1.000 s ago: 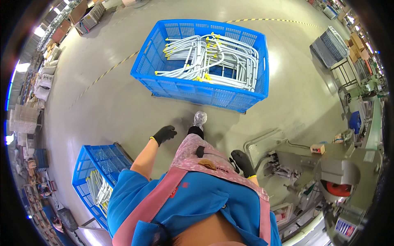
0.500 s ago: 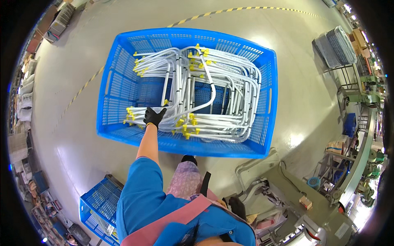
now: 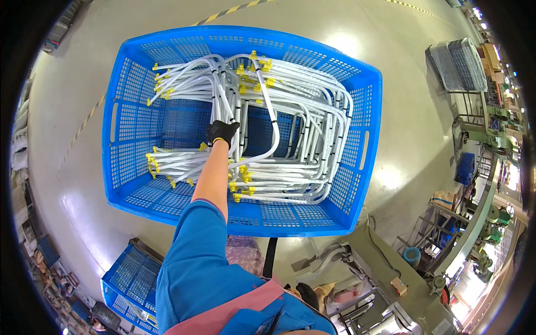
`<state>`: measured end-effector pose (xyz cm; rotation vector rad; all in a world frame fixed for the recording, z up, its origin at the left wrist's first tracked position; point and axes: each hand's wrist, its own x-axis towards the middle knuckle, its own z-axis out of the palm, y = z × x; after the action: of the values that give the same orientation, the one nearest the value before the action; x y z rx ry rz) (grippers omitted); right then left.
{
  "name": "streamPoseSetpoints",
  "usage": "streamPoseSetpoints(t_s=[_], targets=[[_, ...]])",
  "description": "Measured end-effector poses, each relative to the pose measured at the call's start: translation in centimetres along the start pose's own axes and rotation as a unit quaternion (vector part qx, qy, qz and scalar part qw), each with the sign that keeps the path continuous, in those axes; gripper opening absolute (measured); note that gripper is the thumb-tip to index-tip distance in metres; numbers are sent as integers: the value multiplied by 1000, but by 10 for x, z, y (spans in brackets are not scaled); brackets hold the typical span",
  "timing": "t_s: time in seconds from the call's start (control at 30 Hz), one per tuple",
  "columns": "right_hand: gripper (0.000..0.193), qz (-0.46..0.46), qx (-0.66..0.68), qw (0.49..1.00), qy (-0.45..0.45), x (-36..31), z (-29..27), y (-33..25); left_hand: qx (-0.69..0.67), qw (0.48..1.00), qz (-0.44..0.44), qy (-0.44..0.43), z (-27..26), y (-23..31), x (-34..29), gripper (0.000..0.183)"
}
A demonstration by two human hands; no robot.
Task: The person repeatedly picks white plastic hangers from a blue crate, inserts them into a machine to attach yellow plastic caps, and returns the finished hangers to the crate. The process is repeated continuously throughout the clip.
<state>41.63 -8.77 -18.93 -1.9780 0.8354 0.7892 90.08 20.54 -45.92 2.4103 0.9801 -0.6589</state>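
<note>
Fingers of the black-gloved left hand (image 3: 222,133) look clamped on bent white tubular frames with yellow tips (image 3: 218,95), inside the blue perforated plastic crate (image 3: 290,230). Fingers of the black-gloved right hand (image 3: 307,295) I can't make out. Overlapping bends could snag if tugged.

A smooth grey-beige floor (image 3: 64,167) is spreading out, catching white glare (image 3: 343,42). A yellow-and-black striped floor line (image 3: 223,12) is curving across it. On the right, a grey mesh plastic crate (image 3: 441,64) is resting on a metal-framed stand (image 3: 469,106), 1 round blue container (image 3: 411,255) is standing lower down, and green-and-grey metal machinery (image 3: 494,218) is lining the edge.
</note>
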Motion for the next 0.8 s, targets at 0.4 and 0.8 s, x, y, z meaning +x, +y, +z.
streamPoseSetpoints(t_s=[0.4,0.8], targets=[[34,-48,-48,998,-4,-6,-3,42,-171,947,271,-5,13,-76,-12,45],[17,-375,-290,880,22,3,-25,79,-525,737,382,-187,-287,-93,-310,21]])
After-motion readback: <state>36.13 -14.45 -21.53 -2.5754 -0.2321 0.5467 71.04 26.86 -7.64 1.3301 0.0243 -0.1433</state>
